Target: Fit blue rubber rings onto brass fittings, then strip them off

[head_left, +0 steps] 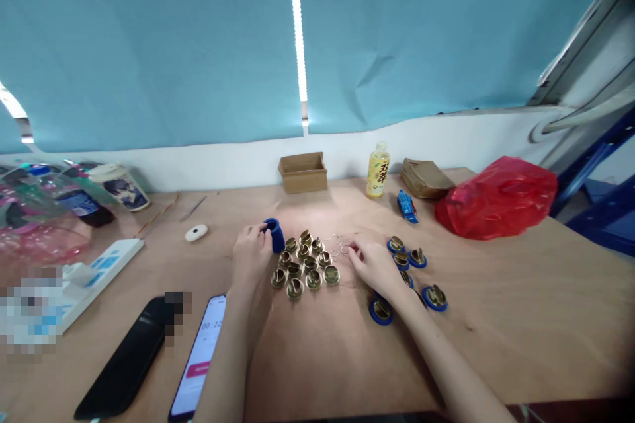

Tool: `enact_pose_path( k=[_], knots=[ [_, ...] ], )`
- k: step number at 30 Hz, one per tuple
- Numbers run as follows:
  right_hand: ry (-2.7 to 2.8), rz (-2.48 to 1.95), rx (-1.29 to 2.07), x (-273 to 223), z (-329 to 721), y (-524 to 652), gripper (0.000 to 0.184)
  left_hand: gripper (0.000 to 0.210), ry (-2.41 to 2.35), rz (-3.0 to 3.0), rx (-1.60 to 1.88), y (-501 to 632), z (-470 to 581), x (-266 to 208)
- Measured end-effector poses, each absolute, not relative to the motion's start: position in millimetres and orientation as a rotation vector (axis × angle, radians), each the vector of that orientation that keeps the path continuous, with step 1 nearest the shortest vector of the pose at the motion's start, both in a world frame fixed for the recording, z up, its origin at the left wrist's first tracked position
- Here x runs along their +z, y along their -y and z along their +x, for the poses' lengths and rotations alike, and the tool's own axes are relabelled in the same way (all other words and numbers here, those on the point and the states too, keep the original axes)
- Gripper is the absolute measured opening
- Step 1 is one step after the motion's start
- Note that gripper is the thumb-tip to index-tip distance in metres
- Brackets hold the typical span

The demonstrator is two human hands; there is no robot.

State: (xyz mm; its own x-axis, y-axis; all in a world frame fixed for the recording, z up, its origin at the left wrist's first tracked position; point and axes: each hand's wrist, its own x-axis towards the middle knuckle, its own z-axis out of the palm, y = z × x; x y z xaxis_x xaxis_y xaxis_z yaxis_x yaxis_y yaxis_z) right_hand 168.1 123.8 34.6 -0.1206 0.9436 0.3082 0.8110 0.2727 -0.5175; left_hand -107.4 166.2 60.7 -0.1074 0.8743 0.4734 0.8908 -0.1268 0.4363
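Observation:
My left hand (pixel 254 246) has its fingers closed on the upper rim of a hollow blue cylinder (pixel 276 238), which stands on the table. Right of it lies a cluster of several round brass-coloured metal pieces (pixel 303 264), each with a raised strip. My right hand (pixel 370 263) rests beyond this cluster, thumb and fingertips together at some thin wire rings (pixel 338 247); one ring appears to be between the fingertips. To the right of that hand, and partly hidden under its wrist, are several brass pieces set in blue rings (pixel 417 258).
A phone showing a timer (pixel 198 363) and a black phone-like slab (pixel 126 357) lie front left, near a power strip (pixel 106 271). Along the back stand an open cardboard box (pixel 303 178), a yellow drink bottle (pixel 378 173), a brown package (pixel 425 178) and a red plastic bag (pixel 499 201).

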Motion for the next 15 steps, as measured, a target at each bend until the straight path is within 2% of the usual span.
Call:
enact_pose_path(
  k=[15],
  knots=[
    [1.978, -1.577, 0.326, 42.4, 167.6, -120.7, 0.015, 0.032, 2.045, -2.105, -1.047, -164.4, -107.2, 64.1]
  ],
)
